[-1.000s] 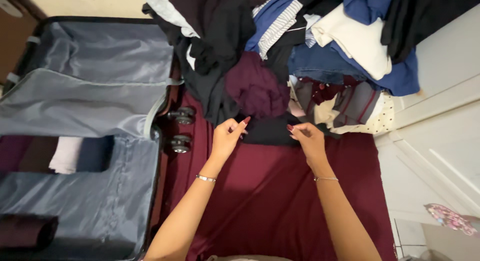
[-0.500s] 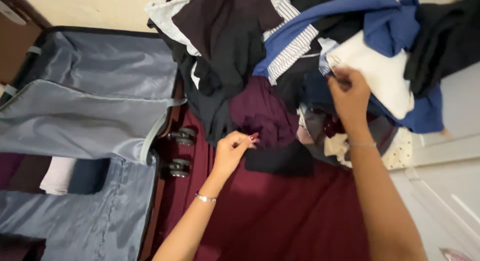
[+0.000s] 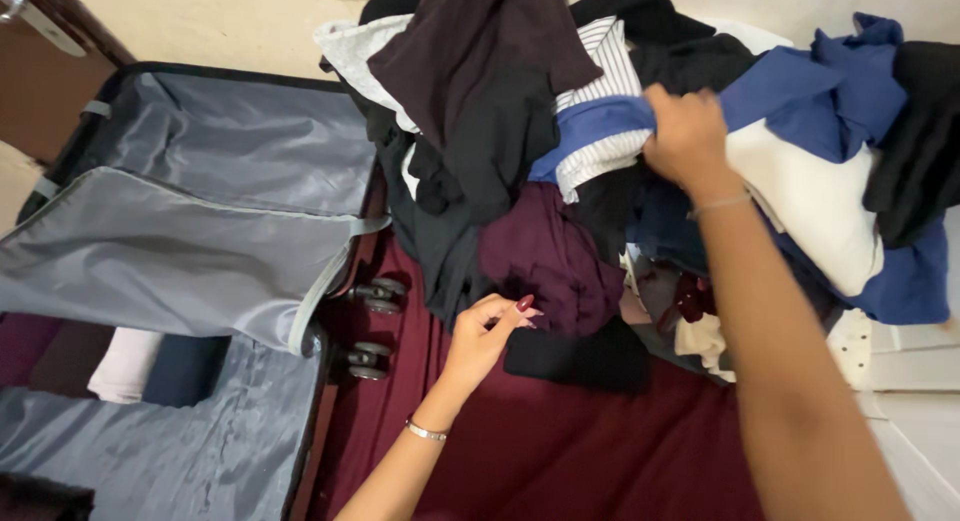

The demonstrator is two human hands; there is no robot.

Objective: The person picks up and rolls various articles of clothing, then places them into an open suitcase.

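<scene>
Blue cloth [image 3: 590, 121] gripped by closed right hand [image 3: 685, 131] atop one clothes heap [image 3: 540, 251], left hand [image 3: 485, 336] loosely curled beside black garment [image 3: 580, 356], one open suitcase [image 3: 180, 241], two wheels [image 3: 375, 326] seen.

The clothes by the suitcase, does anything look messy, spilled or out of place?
Yes. The clothes pile is a loose, unfolded heap on the maroon sheet, spilling toward the suitcase wheels. Inside the open suitcase a few rolled garments sit tidily. The right hand grips the blue garment.
</scene>
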